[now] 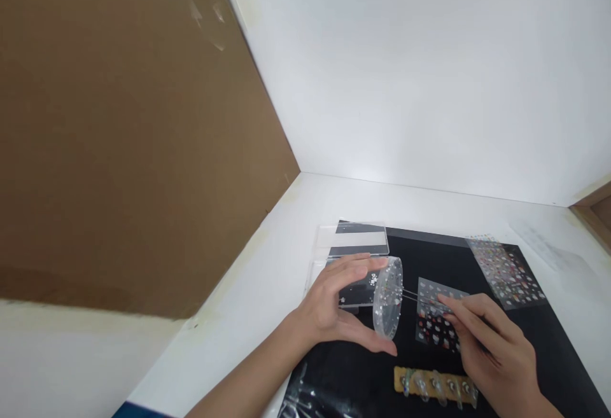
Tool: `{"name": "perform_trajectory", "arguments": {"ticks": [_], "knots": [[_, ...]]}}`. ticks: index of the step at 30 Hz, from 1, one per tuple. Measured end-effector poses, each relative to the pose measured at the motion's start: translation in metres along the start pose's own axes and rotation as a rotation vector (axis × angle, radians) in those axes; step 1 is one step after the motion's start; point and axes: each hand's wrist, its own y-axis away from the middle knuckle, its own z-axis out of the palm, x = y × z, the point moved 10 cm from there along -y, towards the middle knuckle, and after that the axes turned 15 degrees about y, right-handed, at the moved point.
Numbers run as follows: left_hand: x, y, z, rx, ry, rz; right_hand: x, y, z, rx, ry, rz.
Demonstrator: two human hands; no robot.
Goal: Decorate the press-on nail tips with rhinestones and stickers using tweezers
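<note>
My left hand (329, 300) grips a clear round dish or lid (389, 297) by its rim, thumb below and fingers above. The dish is tilted on edge, and small white and silvery decorations dot its face. In my right hand (496, 341) are thin metal tweezers (417, 297), pinched between thumb and fingers. Their tips point left and reach the dish's right side; whether they hold a tiny piece is too small to tell. Under the tweezers lies a clear sticker sheet (436, 335) with small red and white figures.
A clear hinged plastic case (365, 240) lies open behind my left hand. A second sticker sheet (508, 275) is at the right on the black mat (443, 252). A tan strip with clear loops (436, 387) lies in front. Brown cardboard (143, 151) stands left; a white wall (429, 87) rises behind.
</note>
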Motion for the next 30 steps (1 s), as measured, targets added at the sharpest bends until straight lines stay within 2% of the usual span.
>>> {"name": "perform_trajectory", "arguments": {"ticks": [5,8,17,30], "knots": [[0.013,-0.005,-0.003,0.054,0.043,0.149,-0.002,0.001,-0.004,0.004,0.02,-0.018],[0.014,-0.006,-0.002,0.04,0.006,0.167,-0.002,0.002,-0.004,0.005,0.026,-0.015],[0.006,-0.007,0.002,-0.065,-0.01,0.087,0.01,0.004,0.009,-0.037,-0.034,0.085],[0.004,-0.012,-0.007,-0.059,-0.009,0.03,0.014,0.004,0.011,-0.034,-0.036,0.081]]}}
